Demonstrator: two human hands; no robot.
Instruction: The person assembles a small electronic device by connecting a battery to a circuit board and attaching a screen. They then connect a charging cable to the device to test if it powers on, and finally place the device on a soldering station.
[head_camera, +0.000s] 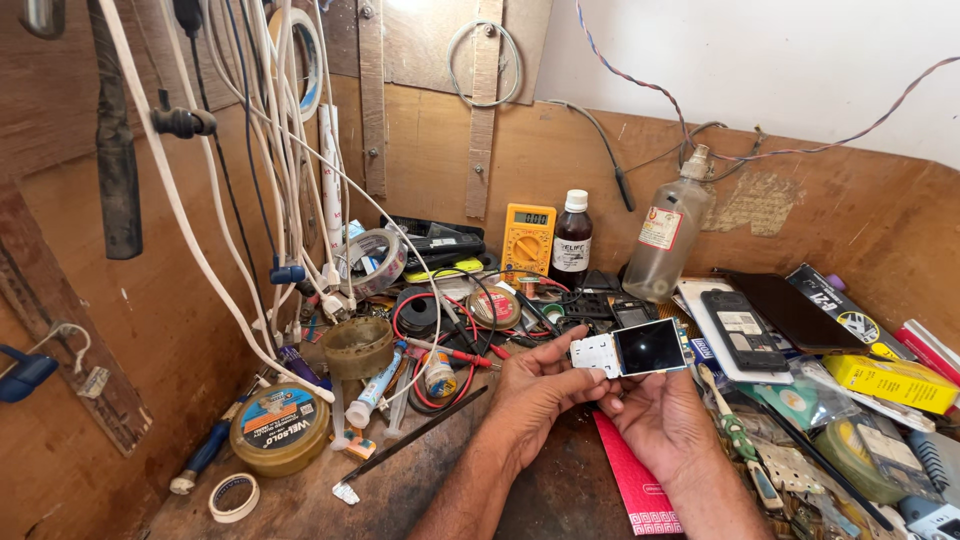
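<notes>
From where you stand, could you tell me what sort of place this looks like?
Probably a small phone repair bench: both hands hold a bare phone board, with a yellow multimeter and loose phones around.

A corner made of bare plywood boards (800, 210) closes in the work surface (400, 490) on three sides, brown and scuffed, with a patch of torn paper stuck to the back panel. Above the boards rises a plain white wall (760, 60), brightly lit (daylight, by the look of it, though no window shows). Two narrow wooden strips (372, 90) are screwed upright onto the back board. A bundle of white cables (270, 120) hangs down the left side, and a twisted thin wire (640, 85) trails across the white wall. The surface itself is dark, worn wood, crowded with clutter from edge to edge.
</notes>
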